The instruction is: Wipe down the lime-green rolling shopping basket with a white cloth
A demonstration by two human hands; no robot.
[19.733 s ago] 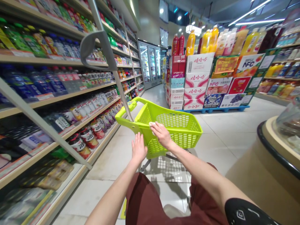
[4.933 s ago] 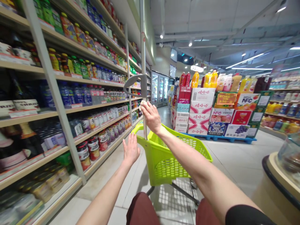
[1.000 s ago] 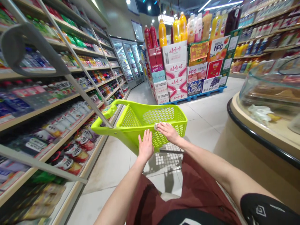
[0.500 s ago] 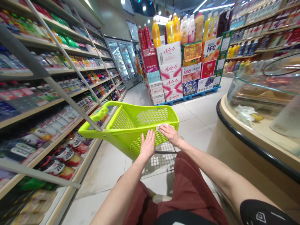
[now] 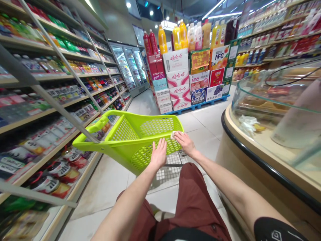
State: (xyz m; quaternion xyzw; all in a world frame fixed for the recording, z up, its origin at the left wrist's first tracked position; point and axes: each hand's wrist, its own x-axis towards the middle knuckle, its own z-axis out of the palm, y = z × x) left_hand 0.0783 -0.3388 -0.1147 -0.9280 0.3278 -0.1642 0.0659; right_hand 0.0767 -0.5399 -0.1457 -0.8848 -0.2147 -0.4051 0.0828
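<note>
A lime-green plastic shopping cart (image 5: 125,152) with perforated sides stands in front of me, its handle toward the left. My left hand (image 5: 158,154) lies with fingers spread against the near side wall, holding nothing. Near the cart's right end, my right hand (image 5: 185,144) presses a white cloth or tissue (image 5: 173,135) onto the near rim, its fingers bent over it. Part of the cloth is hidden under the fingers.
Shelves of drinks (image 5: 54,134) line the left side. Stacked juice cartons (image 5: 178,77) topped with bottles stand on a blue pallet (image 5: 213,102) ahead. A curved glass counter (image 5: 227,117) with a black edge is close on the right.
My right hand has slid the cloth slightly right along the rim, toward the cart's right end. The whole view has shifted, so cart, pallet and counter appear further left.
</note>
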